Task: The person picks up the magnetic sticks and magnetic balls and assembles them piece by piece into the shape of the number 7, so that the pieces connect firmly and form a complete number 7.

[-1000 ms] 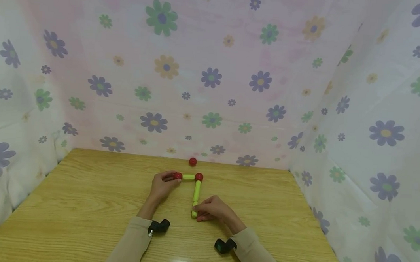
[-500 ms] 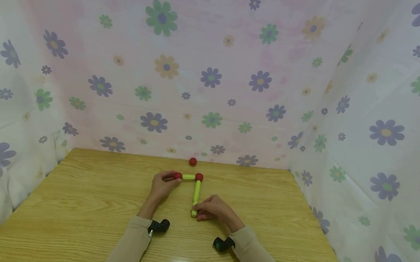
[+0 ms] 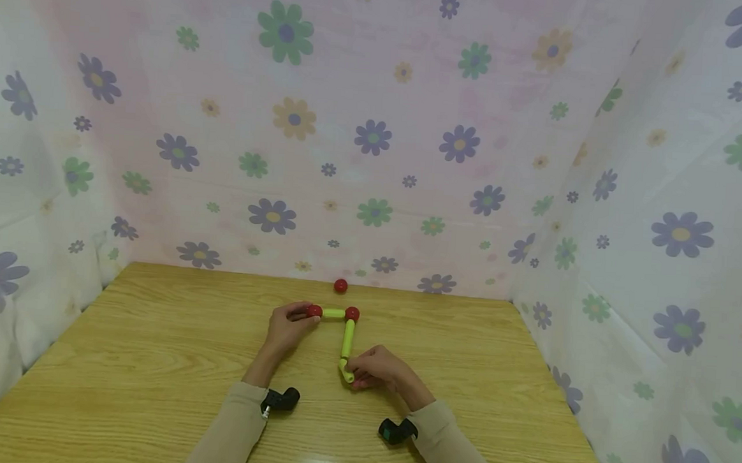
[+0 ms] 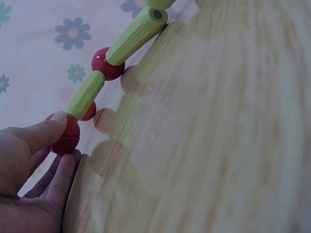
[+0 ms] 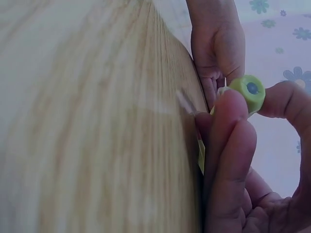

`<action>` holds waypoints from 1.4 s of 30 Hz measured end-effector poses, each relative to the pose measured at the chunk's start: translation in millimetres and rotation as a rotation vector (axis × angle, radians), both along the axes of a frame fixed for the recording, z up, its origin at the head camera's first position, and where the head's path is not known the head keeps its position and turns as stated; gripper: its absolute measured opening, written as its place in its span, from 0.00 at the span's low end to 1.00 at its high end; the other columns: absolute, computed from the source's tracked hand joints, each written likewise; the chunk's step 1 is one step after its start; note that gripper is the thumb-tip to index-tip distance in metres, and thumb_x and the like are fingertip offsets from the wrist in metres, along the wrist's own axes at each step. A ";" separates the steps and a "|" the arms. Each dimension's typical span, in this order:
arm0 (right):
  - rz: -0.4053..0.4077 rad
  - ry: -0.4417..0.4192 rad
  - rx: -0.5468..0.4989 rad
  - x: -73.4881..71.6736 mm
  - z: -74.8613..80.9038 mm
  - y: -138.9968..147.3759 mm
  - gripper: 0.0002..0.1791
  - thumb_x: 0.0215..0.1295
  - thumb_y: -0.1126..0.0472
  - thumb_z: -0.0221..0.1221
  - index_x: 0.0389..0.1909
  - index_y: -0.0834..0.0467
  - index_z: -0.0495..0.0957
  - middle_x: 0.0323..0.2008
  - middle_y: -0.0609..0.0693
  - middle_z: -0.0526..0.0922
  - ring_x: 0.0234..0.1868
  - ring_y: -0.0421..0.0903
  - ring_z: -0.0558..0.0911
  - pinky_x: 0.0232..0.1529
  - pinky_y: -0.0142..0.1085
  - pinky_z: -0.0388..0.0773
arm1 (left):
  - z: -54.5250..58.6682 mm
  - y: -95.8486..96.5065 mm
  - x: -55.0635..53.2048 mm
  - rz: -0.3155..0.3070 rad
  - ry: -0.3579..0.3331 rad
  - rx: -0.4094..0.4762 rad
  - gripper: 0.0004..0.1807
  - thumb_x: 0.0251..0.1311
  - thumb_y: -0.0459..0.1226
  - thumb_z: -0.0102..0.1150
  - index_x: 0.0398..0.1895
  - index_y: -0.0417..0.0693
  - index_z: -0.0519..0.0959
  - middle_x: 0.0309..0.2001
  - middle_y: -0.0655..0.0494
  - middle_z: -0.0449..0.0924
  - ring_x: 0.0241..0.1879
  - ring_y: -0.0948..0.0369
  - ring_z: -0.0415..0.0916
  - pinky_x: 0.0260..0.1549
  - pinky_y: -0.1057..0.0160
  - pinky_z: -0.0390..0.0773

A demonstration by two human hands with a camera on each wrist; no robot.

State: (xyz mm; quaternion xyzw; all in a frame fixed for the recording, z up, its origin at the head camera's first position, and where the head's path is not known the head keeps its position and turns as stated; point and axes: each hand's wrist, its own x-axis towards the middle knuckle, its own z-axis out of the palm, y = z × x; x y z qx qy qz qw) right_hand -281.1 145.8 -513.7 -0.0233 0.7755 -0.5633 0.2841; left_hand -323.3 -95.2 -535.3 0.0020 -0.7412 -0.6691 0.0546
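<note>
In the head view, my left hand (image 3: 287, 330) pinches a red ball (image 3: 314, 312) between thumb and fingers. From that ball a short yellow-green rod (image 3: 334, 313) runs right to a second red ball (image 3: 352, 314). A longer yellow-green rod (image 3: 348, 339) reaches from the second ball towards me. My right hand (image 3: 384, 369) pinches another rod (image 3: 347, 373), whose far end meets the longer rod's near end at an angle. The right wrist view shows a round grey disc in the held rod's end (image 5: 251, 89). Fingers partly hide this rod.
One loose red ball (image 3: 341, 286) lies at the back edge of the wooden table (image 3: 170, 347). Flower-patterned cloth (image 3: 325, 145) hangs behind and along both sides. Black cameras (image 3: 398, 432) sit at the sleeve cuffs.
The rod in my right hand was in line with the longer rod; its near end has swung right, making a bend. My left hand and the red balls look nearly unmoved.
</note>
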 end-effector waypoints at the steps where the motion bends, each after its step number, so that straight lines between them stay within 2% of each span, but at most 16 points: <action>1: 0.003 -0.001 0.002 0.1 0.1 0.2 0.07 0.59 0.60 0.66 0.26 0.59 0.85 0.17 0.46 0.83 0.20 0.36 0.83 0.23 0.25 0.79 | -0.1 0.0 0.0 0.001 0.002 -0.003 0.22 0.62 0.31 0.71 0.59 0.35 0.82 0.56 0.35 0.82 0.55 0.45 0.81 0.49 0.62 0.84; 12: 0.007 0.009 -0.011 2.1 1.6 1.1 0.09 0.60 0.58 0.63 0.23 0.57 0.82 0.15 0.44 0.80 0.18 0.36 0.79 0.23 0.26 0.77 | 0.1 -0.3 0.7 0.001 0.013 -0.010 0.22 0.61 0.31 0.72 0.58 0.35 0.82 0.56 0.34 0.82 0.55 0.45 0.82 0.48 0.64 0.84; 17: 0.017 0.040 0.003 3.3 3.1 0.2 0.10 0.61 0.57 0.59 0.22 0.54 0.77 0.14 0.43 0.75 0.18 0.36 0.74 0.22 0.27 0.77 | -0.5 0.0 -0.1 0.011 0.005 -0.010 0.21 0.61 0.31 0.72 0.57 0.35 0.83 0.55 0.35 0.83 0.54 0.45 0.82 0.46 0.64 0.84; 21: 0.040 0.072 0.028 4.5 3.1 -0.2 0.14 0.62 0.56 0.59 0.17 0.52 0.72 0.13 0.43 0.72 0.16 0.36 0.71 0.20 0.26 0.75 | -2.3 0.3 -1.1 0.006 0.013 -0.006 0.21 0.61 0.30 0.72 0.58 0.34 0.82 0.56 0.34 0.82 0.54 0.45 0.82 0.47 0.65 0.84; 24: 0.056 0.089 0.045 5.0 2.6 -0.5 0.13 0.61 0.57 0.59 0.18 0.54 0.76 0.12 0.43 0.72 0.14 0.35 0.70 0.19 0.27 0.74 | -2.7 0.2 -0.6 0.002 0.017 0.001 0.22 0.61 0.31 0.72 0.58 0.34 0.82 0.56 0.33 0.82 0.55 0.44 0.82 0.48 0.64 0.84; 28: 0.061 0.106 0.058 5.0 1.6 -0.3 0.12 0.61 0.56 0.59 0.24 0.58 0.83 0.12 0.43 0.71 0.14 0.35 0.69 0.19 0.27 0.73 | -1.7 -0.2 -0.4 0.000 0.006 0.004 0.22 0.61 0.32 0.72 0.58 0.35 0.82 0.56 0.34 0.82 0.55 0.45 0.82 0.48 0.63 0.84; 32: 0.069 0.118 0.069 4.5 0.2 0.1 0.13 0.62 0.55 0.58 0.23 0.59 0.82 0.11 0.41 0.67 0.14 0.36 0.68 0.19 0.27 0.72 | -1.2 0.1 -0.6 0.003 -0.003 0.001 0.21 0.61 0.31 0.72 0.58 0.36 0.83 0.56 0.35 0.83 0.55 0.45 0.82 0.49 0.61 0.84; 37: 0.081 0.125 0.056 4.3 0.0 0.2 0.15 0.63 0.56 0.58 0.28 0.63 0.86 0.11 0.42 0.68 0.14 0.35 0.68 0.19 0.27 0.72 | 0.2 0.3 -1.5 0.000 -0.002 0.003 0.21 0.61 0.31 0.72 0.57 0.36 0.83 0.56 0.36 0.83 0.55 0.45 0.82 0.51 0.58 0.84; 42: 0.112 0.119 0.039 5.6 -0.6 0.3 0.12 0.64 0.56 0.58 0.23 0.57 0.79 0.14 0.44 0.73 0.15 0.35 0.71 0.20 0.27 0.74 | 0.0 -0.3 -0.5 -0.007 -0.006 0.001 0.21 0.61 0.31 0.72 0.58 0.35 0.82 0.56 0.35 0.83 0.56 0.45 0.81 0.50 0.59 0.84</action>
